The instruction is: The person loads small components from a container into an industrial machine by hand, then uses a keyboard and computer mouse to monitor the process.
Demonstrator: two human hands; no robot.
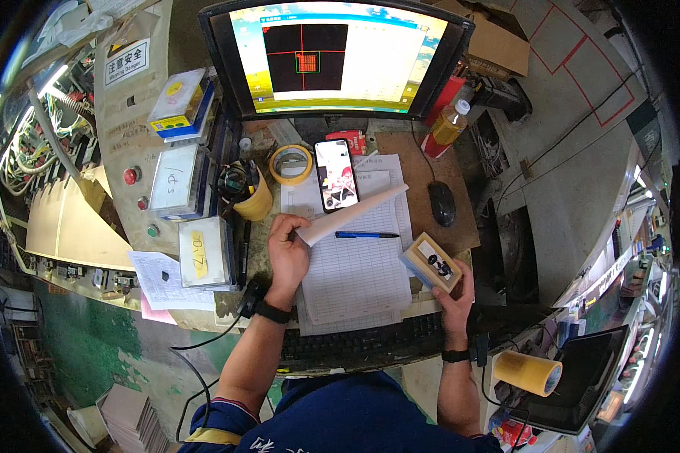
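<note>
My left hand pinches the left end of a lifted, curled paper sheet above a stack of printed table forms. A blue pen lies across the stack, just below the lifted sheet. On the right, my right hand grips a small tan box by its lower right side. Small black parts show on its top, too small to name. Beyond the sheet, a phone with a lit screen lies on the papers.
A monitor stands at the back. Left are stacked boxes, a yellow pen cup and a tape roll. Right are a mouse and a drink bottle. A keyboard lies along the near edge.
</note>
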